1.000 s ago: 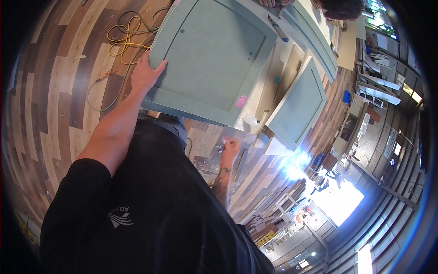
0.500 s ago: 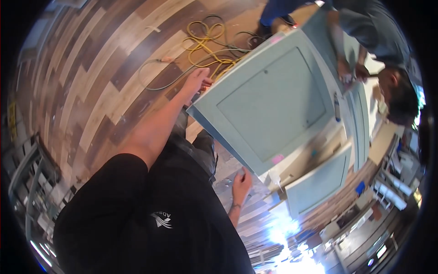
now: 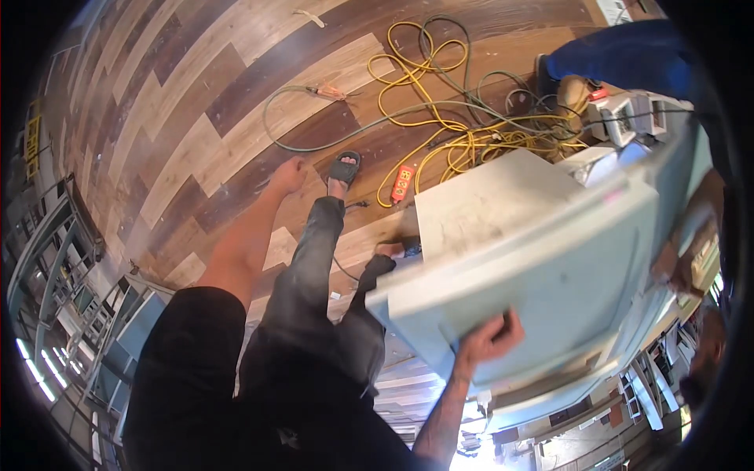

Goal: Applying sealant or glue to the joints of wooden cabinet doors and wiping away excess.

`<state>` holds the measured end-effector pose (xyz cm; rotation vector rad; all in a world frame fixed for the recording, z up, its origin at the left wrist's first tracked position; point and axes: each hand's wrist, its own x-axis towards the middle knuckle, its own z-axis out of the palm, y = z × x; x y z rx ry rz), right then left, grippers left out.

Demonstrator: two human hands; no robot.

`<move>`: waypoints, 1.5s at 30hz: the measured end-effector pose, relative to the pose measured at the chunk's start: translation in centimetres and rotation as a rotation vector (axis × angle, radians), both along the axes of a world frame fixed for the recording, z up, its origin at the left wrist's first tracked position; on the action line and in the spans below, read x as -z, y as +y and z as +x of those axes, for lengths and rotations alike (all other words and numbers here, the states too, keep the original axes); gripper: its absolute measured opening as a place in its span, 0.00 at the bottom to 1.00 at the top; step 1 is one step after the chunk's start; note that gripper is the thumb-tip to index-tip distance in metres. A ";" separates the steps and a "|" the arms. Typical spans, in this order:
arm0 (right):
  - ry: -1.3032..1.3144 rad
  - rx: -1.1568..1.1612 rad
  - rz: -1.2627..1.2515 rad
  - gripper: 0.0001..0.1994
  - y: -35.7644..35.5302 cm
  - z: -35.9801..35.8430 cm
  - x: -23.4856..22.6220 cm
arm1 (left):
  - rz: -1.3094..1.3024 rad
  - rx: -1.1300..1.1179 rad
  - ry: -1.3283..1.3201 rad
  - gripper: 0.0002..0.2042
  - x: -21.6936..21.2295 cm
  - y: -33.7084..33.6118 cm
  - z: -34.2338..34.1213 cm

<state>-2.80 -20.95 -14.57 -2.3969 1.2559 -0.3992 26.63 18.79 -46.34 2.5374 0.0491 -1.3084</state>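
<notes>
A pale blue-grey cabinet door panel (image 3: 550, 294) with a recessed middle and a light edge stands tilted in front of me, slightly blurred. My right hand (image 3: 493, 337) is over its near face, fingers loosely bent and apart, with nothing visible in them. Whether it touches the panel I cannot tell. My left hand (image 3: 292, 174) hangs above the wood floor near my sandalled foot (image 3: 343, 169), away from the panel. Its back faces up and its fingers are mostly hidden. A co-worker's hand (image 3: 675, 271) is at the panel's far right side.
Yellow and green cords (image 3: 440, 118) lie tangled on the plank floor (image 3: 196, 133), with an orange outlet box (image 3: 402, 184) beside them. A light board (image 3: 495, 200) is behind the panel. A co-worker's blue-trousered leg (image 3: 620, 59) is at the upper right. Metal racks (image 3: 55, 235) stand far left.
My left hand has left the panel's corner and dropped back over the floor. My right hand has moved up and right, over the panel. The view has shifted, showing more cords and floor.
</notes>
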 end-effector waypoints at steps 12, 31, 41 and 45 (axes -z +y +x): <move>0.406 0.051 -0.018 0.24 0.0 3.3 5.1 | -0.153 0.614 -0.167 0.15 31.6 -14.5 15.0; 0.316 0.018 -0.099 0.18 1.2 0.5 -2.8 | -0.240 0.637 -0.098 0.11 37.8 -8.2 11.8; 0.142 -0.080 -0.138 0.18 -0.6 2.7 -2.0 | -0.669 0.046 0.325 0.02 -9.7 -6.3 8.1; 0.083 -0.067 -0.028 0.22 -0.4 2.7 -2.7 | -0.775 -0.069 0.642 0.05 -26.2 -6.5 8.8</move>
